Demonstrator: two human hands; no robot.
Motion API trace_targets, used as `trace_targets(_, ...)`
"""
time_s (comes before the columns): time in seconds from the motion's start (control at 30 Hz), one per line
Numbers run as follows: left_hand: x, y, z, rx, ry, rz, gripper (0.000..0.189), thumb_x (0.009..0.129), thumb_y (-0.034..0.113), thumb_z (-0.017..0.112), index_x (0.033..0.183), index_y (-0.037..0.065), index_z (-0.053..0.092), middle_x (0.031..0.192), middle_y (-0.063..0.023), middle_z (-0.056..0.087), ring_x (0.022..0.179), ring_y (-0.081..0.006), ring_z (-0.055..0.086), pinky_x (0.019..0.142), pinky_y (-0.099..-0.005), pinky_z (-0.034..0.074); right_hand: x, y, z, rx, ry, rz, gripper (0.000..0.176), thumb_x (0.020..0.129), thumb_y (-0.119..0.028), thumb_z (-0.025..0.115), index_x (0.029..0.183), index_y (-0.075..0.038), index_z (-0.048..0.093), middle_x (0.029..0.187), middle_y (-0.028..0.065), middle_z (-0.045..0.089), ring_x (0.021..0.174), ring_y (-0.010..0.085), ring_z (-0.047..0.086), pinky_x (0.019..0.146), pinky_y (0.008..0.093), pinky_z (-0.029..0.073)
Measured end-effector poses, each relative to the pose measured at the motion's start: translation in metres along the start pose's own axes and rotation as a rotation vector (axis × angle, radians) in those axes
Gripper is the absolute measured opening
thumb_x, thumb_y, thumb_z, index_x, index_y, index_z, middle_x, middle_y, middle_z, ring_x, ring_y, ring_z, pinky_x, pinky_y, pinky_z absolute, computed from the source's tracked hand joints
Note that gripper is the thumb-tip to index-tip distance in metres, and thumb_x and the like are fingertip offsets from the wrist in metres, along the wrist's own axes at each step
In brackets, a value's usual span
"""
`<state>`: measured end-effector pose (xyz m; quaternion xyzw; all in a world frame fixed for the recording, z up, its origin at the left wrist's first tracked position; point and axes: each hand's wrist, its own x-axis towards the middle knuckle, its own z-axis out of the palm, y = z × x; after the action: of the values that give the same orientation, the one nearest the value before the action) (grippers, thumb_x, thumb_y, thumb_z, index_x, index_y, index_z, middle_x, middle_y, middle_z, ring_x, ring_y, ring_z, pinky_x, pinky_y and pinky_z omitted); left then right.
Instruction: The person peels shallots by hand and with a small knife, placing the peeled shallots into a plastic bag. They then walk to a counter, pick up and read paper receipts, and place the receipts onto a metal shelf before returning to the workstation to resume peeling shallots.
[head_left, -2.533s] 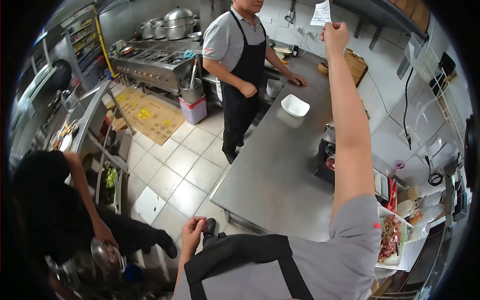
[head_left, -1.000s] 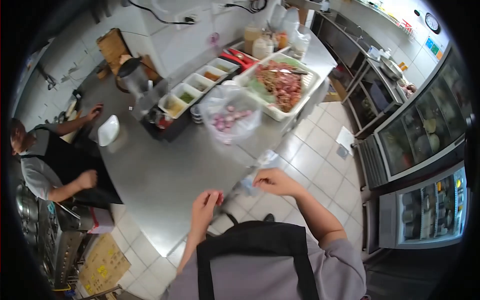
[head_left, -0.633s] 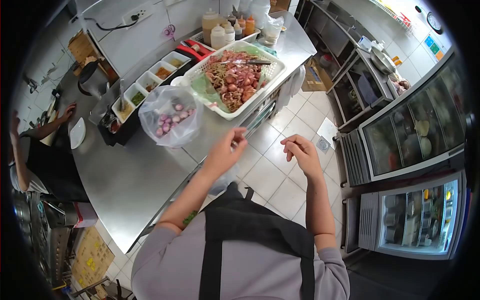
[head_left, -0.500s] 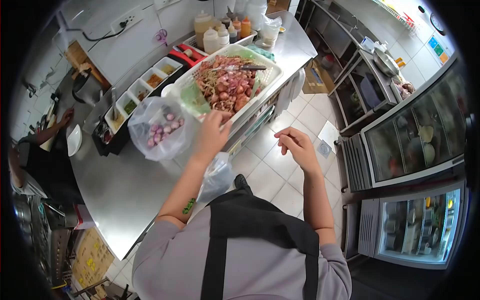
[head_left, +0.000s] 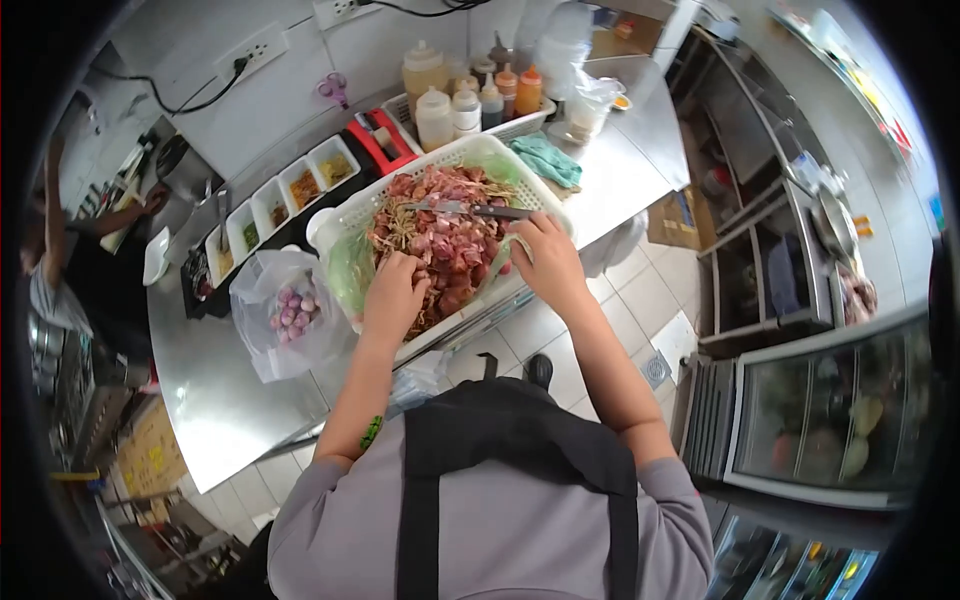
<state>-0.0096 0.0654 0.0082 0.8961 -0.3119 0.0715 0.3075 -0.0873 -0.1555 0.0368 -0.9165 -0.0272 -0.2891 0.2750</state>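
Observation:
A white plastic basket [head_left: 553,192] lined with green plastic holds a heap of reddish shallots [head_left: 450,245] with dry skins and roots. My left hand [head_left: 397,290] is over the near left of the heap, fingers bent and a little apart, their tips hidden among the shallots. Across the top of the heap lies a knife [head_left: 500,211], its dark handle pointing right. At the handle's end is my right hand [head_left: 545,250], with thumb and fingers apart near the green plastic. Left of the basket, a clear plastic bag [head_left: 262,345] contains peeled purple shallots [head_left: 293,312].
Behind the basket stand sauce bottles [head_left: 467,108] in a tray and a teal cloth [head_left: 546,160]. A row of ingredient containers [head_left: 270,205] runs along the wall. On the far left another person's arm [head_left: 125,213] reaches over the steel table [head_left: 215,400]. Glass-door fridges [head_left: 820,420] stand to the right.
My view has shifted closer over the basket. My left hand has moved from the basket's near edge onto the shallots. From the air, my right hand has come to the knife's handle.

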Motion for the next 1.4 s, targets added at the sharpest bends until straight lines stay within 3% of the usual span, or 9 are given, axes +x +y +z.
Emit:
trace_targets(0.27, -0.009, 0.027, 0.003, 0.08, 0.073, -0.277, 0.02, 0.076, 0.009, 0.063, 0.092, 0.003, 0.054, 0.085, -0.0102, 0.06, 0.082, -0.0264, 0.058, 0.07, -0.0343, 0.045, 0.072, 0.052, 0.036, -0.159, -0.424, -0.3, 0.029, 0.07, -0.006, 0.059, 0.099, -0.003, 0.053, 0.108, 0.015, 0.056, 0.1, 0.0319, 0.053, 0.081, 0.0393, 0.044)
trace_targets(0.37, -0.011, 0.036, 0.012, -0.225, 0.285, -0.516, 0.021, 0.079, 0.013, 0.063, 0.095, 0.003, 0.052, 0.091, -0.0109, 0.062, 0.08, -0.026, 0.061, 0.07, -0.0336, 0.047, 0.09, 0.07, 0.028, 0.056, -0.693, -0.293, 0.038, 0.071, -0.009, 0.063, 0.106, 0.001, 0.052, 0.106, 0.0171, 0.056, 0.092, 0.0357, 0.055, 0.08, 0.0415, 0.044)
trace_targets(0.47, -0.014, 0.045, 0.016, -0.745, 0.51, -0.606, 0.021, 0.087, 0.011, 0.054, 0.107, 0.003, 0.053, 0.098, -0.0069, 0.061, 0.08, -0.0137, 0.061, 0.068, -0.0237, 0.048, 0.104, 0.069, 0.005, 0.129, -0.694, -0.278, 0.034, 0.073, -0.01, 0.059, 0.104, 0.0, 0.052, 0.1, 0.019, 0.058, 0.092, 0.0359, 0.055, 0.078, 0.042, 0.043)
trace_targets(0.67, -0.014, 0.063, 0.029, -1.307, 0.613, -0.539, 0.028, 0.089, 0.01, 0.05, 0.116, 0.004, 0.048, 0.1, -0.0074, 0.059, 0.088, -0.0152, 0.059, 0.071, -0.0243, 0.049, 0.111, 0.075, -0.009, 0.227, -0.829, -0.227, 0.025, 0.085, -0.019, 0.052, 0.104, -0.003, 0.051, 0.091, 0.0204, 0.06, 0.085, 0.0374, 0.057, 0.073, 0.0392, 0.044)
trace_targets(0.77, -0.015, 0.061, 0.036, -1.445, 0.604, -0.497, 0.027, 0.09, 0.011, 0.05, 0.116, 0.003, 0.048, 0.101, -0.0083, 0.058, 0.089, -0.0167, 0.058, 0.074, -0.0264, 0.049, 0.108, 0.078, -0.01, 0.362, -0.881, -0.256, 0.031, 0.088, -0.019, 0.049, 0.115, -0.005, 0.047, 0.082, 0.018, 0.06, 0.077, 0.0303, 0.059, 0.07, 0.0362, 0.044)
trace_targets(0.87, -0.008, 0.064, 0.031, -1.563, 0.554, -0.473, 0.029, 0.09, 0.012, 0.049, 0.118, 0.002, 0.046, 0.107, -0.0113, 0.058, 0.094, -0.0191, 0.058, 0.079, -0.0278, 0.049, 0.107, 0.081, -0.008, 0.791, -1.109, 0.066, 0.035, 0.089, -0.01, 0.043, 0.123, -0.002, 0.044, 0.075, 0.0056, 0.055, 0.057, 0.0088, 0.049, 0.05, 0.0232, 0.04)
trace_targets(1.13, 0.015, 0.055, 0.036, -1.767, 0.559, -0.402, 0.029, 0.089, 0.007, 0.049, 0.117, 0.0, 0.048, 0.106, -0.0116, 0.058, 0.108, -0.0249, 0.054, 0.088, -0.0279, 0.049, 0.096, 0.076, 0.016, 1.106, -0.984, 0.288, 0.035, 0.09, -0.014, 0.047, 0.123, -0.001, 0.047, 0.077, 0.0024, 0.053, 0.056, 0.0064, 0.046, 0.05, 0.0191, 0.039)
trace_targets(1.23, 0.02, 0.052, 0.04, -1.812, 0.562, -0.434, 0.027, 0.088, 0.007, 0.053, 0.114, 0.001, 0.051, 0.1, -0.0091, 0.06, 0.101, -0.0236, 0.058, 0.084, -0.0258, 0.051, 0.09, 0.06, 0.026, 0.796, -0.531, -0.308, 0.031, 0.088, -0.014, 0.055, 0.116, -0.003, 0.056, 0.083, 0.0009, 0.057, 0.072, 0.0053, 0.052, 0.062, 0.018, 0.041)
trace_targets(1.4, 0.018, 0.047, 0.056, -1.846, 0.645, -0.472, 0.023, 0.086, 0.008, 0.057, 0.108, 0.002, 0.053, 0.094, -0.0057, 0.061, 0.087, -0.018, 0.063, 0.077, -0.0247, 0.054, 0.084, 0.032, -0.005, 0.882, -0.875, 0.001, 0.035, 0.084, -0.01, 0.057, 0.119, -0.006, 0.054, 0.103, 0.0129, 0.061, 0.094, 0.0203, 0.057, 0.084, 0.0295, 0.043)
